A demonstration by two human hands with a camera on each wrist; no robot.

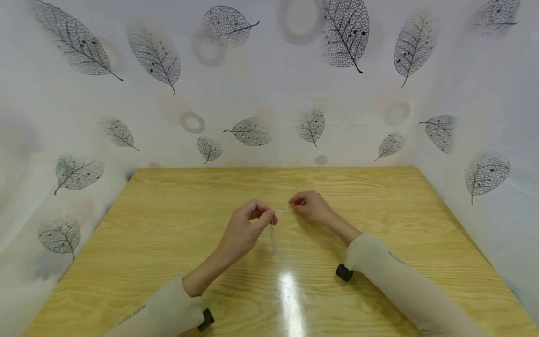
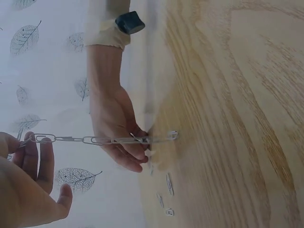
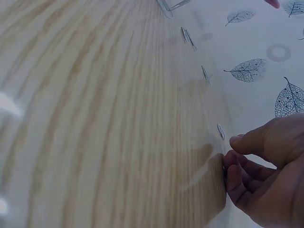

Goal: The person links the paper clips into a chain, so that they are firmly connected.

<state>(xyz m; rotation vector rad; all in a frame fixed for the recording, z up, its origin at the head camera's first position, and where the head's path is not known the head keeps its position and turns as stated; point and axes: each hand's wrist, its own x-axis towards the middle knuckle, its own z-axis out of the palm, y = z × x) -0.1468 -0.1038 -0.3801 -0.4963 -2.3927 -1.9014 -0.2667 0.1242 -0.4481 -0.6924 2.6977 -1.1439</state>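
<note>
My left hand (image 1: pixel 248 225) pinches a clip at the top of a chain of linked paper clips (image 1: pixel 272 238), which hangs below the fingers. The left wrist view shows the silvery chain (image 2: pixel 99 140) at length, its last link close to the tabletop. My right hand (image 1: pixel 312 208) is low over the table, to the right of the left hand. In the right wrist view its thumb and forefinger stand slightly apart, with nothing visible between them. A loose paper clip (image 3: pixel 221 131) lies just beyond those fingertips.
Several more loose paper clips (image 2: pixel 169 184) lie on the wooden table (image 1: pixel 168 187). A whitish curtain (image 1: pixel 269 84) with leaf prints surrounds the table's back and sides. Black wrist devices sit at the right cuff (image 1: pixel 366 250) and left cuff (image 1: pixel 191 297).
</note>
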